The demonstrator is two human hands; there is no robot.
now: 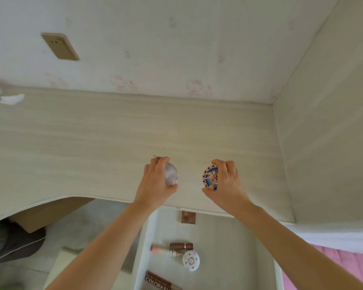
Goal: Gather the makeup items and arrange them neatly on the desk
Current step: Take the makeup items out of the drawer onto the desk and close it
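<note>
Makeup items split between pale wood table [92,143] and open drawer [228,248] below its front edge. Left hand [155,181] closed round a silver round compact [171,174], right hand [226,181] closed round a blue-patterned round compact [211,177], both over the table. In drawer: COLORKEY box [157,281], brown tube [180,246], pink tube [164,250], white round case [190,261].

White capitals "COLORKEY" on dark brown box [158,281], lying in open drawer [266,258], bottom edge of view, last letter cut off by frame. Box sits nearer viewer than round white compact [191,261]. No other readable text.
</note>
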